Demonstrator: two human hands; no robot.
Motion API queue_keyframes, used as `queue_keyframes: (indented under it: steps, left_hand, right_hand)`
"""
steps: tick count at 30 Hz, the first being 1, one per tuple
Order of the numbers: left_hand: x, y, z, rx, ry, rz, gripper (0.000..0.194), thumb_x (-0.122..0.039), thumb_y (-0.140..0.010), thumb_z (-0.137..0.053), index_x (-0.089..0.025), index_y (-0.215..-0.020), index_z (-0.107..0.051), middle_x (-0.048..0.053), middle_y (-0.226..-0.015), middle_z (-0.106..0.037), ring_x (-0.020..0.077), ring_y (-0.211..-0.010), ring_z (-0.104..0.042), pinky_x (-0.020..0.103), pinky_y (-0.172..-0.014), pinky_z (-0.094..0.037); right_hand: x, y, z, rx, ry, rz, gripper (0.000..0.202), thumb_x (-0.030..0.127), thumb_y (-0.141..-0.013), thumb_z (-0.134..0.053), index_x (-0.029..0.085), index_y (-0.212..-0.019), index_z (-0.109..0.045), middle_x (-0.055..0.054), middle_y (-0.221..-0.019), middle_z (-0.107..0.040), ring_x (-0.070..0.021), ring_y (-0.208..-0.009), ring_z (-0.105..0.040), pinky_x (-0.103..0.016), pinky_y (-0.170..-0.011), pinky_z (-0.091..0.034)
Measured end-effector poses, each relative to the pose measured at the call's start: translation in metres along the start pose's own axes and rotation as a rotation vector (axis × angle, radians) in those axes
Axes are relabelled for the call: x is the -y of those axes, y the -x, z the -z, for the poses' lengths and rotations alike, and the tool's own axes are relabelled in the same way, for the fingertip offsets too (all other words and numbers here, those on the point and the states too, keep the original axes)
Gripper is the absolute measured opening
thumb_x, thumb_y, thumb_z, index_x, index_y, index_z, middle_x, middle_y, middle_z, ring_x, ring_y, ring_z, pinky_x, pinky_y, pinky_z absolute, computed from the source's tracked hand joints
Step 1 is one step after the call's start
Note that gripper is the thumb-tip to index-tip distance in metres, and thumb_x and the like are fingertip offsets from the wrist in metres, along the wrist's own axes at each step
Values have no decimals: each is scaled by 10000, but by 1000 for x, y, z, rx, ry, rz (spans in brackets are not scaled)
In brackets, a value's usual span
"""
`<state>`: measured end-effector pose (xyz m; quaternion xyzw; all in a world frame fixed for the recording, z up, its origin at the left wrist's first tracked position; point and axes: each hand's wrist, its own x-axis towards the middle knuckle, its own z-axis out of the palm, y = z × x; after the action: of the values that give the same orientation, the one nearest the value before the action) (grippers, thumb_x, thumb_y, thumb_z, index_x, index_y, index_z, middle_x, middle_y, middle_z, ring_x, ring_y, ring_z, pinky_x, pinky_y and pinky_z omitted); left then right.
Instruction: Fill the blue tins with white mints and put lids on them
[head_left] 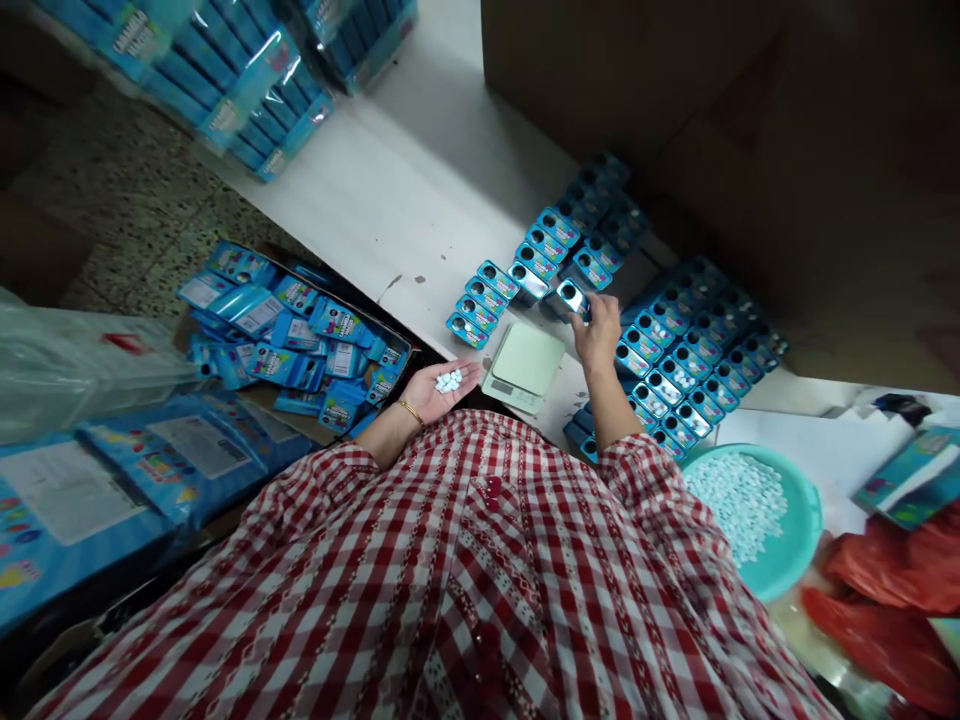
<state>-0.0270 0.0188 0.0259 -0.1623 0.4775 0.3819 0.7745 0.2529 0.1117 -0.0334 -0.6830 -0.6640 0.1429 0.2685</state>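
My left hand [441, 388] lies palm up with its fingers stretched, holding a small heap of pale candies [448, 381]. My right hand [598, 338] pinches a small blue tin [572, 295] with a dark round spot on its top. Between the hands, a pale green digital scale [524, 362] rests on the white table [360, 190]. Left of the tin in my hand stands a short row of similar blue tins [480, 305], with another group of tins [541, 247] behind. Many more tins [679, 365] stand in rows on the right, some with pale candies showing on top.
At right, a turquoise basin [806, 520] holds many pale candies, near red plastic bags [885, 600]. A carton of blue packets [300, 335] stands left, below the table edge. Wrapped blue boxes [225, 70] sit at upper left. A large brown carton [825, 200] borders the table's far right.
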Motion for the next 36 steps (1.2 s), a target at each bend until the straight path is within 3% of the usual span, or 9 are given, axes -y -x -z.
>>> queue_keyframes:
  steps: [4, 8, 11, 15, 20, 25, 30, 33, 36]
  left_hand:
    - [1, 2, 1, -9, -7, 13, 302, -72, -836, -422, -32, -1064, -617, 170, -898, -702, 221, -884, -687, 311, -782, -567]
    - [3, -3, 4, -14, -39, 23, 287, -71, -845, -424, -24, -1056, -613, 167, -885, -705, 220, -886, -686, 307, -792, -564]
    - [6, -6, 2, -2, -72, 51, 286, -68, -844, -426, -23, -1055, -613, 168, -891, -705, 219, -887, -686, 306, -796, -562]
    - [11, -6, -5, 30, -100, 74, 285, -75, -845, -428, -13, -1050, -616, 174, -907, -703, 217, -874, -687, 299, -793, -558]
    - [17, -5, -2, 58, -110, 88, 325, -89, -845, -437, -25, -1119, -600, 169, -923, -704, 208, -873, -687, 295, -787, -552]
    - [21, -4, 0, 79, -86, 107, 363, -108, -856, -420, -25, -1174, -576, 170, -918, -705, 204, -862, -686, 302, -805, -537]
    - [21, -2, 4, 116, -57, 120, 372, -185, -899, -378, -29, -1167, -583, 172, -932, -702, 210, -851, -683, 321, -776, -535]
    - [22, -3, 9, 118, -30, 154, 390, -243, -927, -336, -51, -1142, -599, 148, -894, -705, 188, -752, -683, 314, -713, -543]
    - [23, 0, 14, 112, 4, 170, 375, -262, -922, -357, -74, -1122, -612, 131, -909, -699, 181, -773, -679, 308, -735, -540]
  right_hand:
    - [-14, -4, -5, -50, 49, 8, 348, 207, -831, -436, 175, -1146, -579, -137, -1206, -495, -233, -1122, -467, -420, -944, -401]
    - [-30, 42, 30, -99, 235, -27, 298, 236, -859, -432, 170, -1084, -615, -126, -1154, -528, -232, -1089, -460, -418, -938, -380]
    - [-42, 71, 54, -15, 442, -122, 259, 294, -842, -497, 179, -1013, -655, -128, -1098, -545, -265, -1031, -448, -434, -869, -375]
    - [-45, 76, 64, 131, 569, -111, 200, 271, -844, -510, 194, -902, -685, -134, -1152, -536, -293, -1054, -410, -426, -825, -346]
    - [9, 75, 67, 248, 541, 175, 211, 216, -874, -475, 223, -943, -674, -98, -1214, -533, -263, -1063, -401, -409, -868, -318]
    - [77, 85, 47, 457, 477, 411, 225, 192, -891, -447, 193, -960, -661, -125, -1113, -579, -243, -942, -445, -391, -825, -348]
    - [109, 102, 30, 471, 281, 415, 289, 220, -907, -439, 160, -1144, -593, -155, -1234, -538, -261, -1050, -453, -411, -872, -390]
    - [131, 114, 16, 590, 121, 553, 319, 235, -930, -392, 165, -1190, -564, -131, -1155, -579, -233, -1025, -488, -376, -861, -435]
    - [152, 120, -2, 669, 125, 643, 316, 160, -930, -354, 163, -1170, -559, -103, -1102, -587, -214, -1008, -499, -332, -825, -458]
